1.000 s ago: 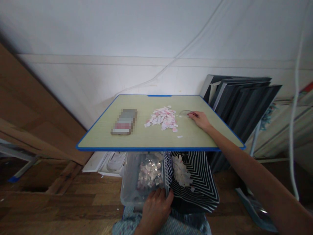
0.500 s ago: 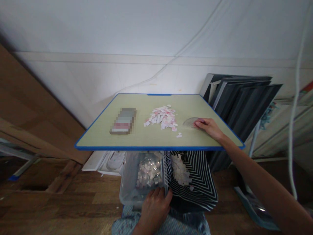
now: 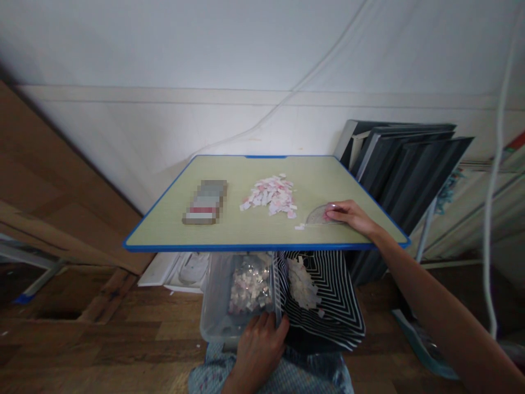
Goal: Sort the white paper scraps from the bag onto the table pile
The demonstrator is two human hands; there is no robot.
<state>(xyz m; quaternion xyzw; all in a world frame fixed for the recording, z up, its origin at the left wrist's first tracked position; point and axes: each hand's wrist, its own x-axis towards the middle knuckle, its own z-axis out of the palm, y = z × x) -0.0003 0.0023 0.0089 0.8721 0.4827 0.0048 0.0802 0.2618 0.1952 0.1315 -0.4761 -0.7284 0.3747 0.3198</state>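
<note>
My right hand (image 3: 348, 213) pinches a clear half-round protractor (image 3: 316, 215) low over the right part of the table (image 3: 254, 232). Left of it lies a heap of small white and pink paper pieces (image 3: 271, 194). A couple of loose paper pieces (image 3: 299, 226) lie close to the protractor's left tip. Below the table, the fingers of my left hand (image 3: 262, 336) are wrapped over the rim of a clear plastic bin (image 3: 217, 323). Inside the bin is a pile of small shiny pieces (image 3: 250, 287); what they are I cannot make out.
A blurred-out flat block (image 3: 205, 202) lies on the table's left side. Beside the bin, a black-and-white striped bag (image 3: 338, 306) holds more paper pieces (image 3: 302, 284). Dark panels (image 3: 410, 169) lean against the wall at right; cardboard (image 3: 61, 180) stands at left.
My right hand has brought the protractor slightly nearer the table's front edge, beside the loose pieces. My left hand stays on the bin's rim.
</note>
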